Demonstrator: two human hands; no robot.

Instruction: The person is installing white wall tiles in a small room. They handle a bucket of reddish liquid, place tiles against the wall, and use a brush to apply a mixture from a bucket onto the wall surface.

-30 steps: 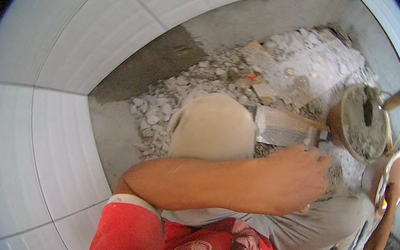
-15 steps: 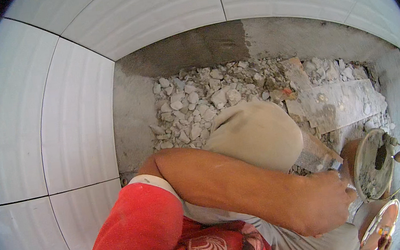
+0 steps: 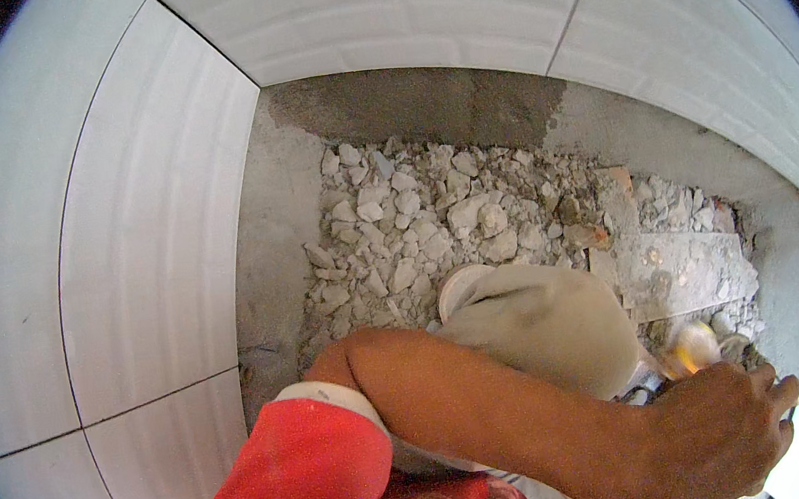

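Observation:
From the left, my left forearm crosses in front of my bent knee (image 3: 542, 332) in beige trousers. My left hand (image 3: 726, 429) is at the lower right, back of the hand up, with its fingers curled downward. What it grips, if anything, is hidden beneath it. Just beyond the knuckles is a blurred yellow and white object (image 3: 695, 350), too smeared to name. A grey curved edge (image 3: 735, 347) shows beside it. My right hand is out of view.
Broken rubble (image 3: 415, 217) covers the floor ahead. A pale, dusty slab (image 3: 690, 272) lies on it at the right. White tiled walls (image 3: 148, 182) rise left and behind, above a bare cement strip (image 3: 420, 100), partly dark. A pale round rim (image 3: 460, 287) shows behind my knee.
My left hand has moved right, over where the mortar bucket showed; bucket and wooden handle are no longer visible. The hand by the white-rimmed bowl has left view. The whole view has shifted.

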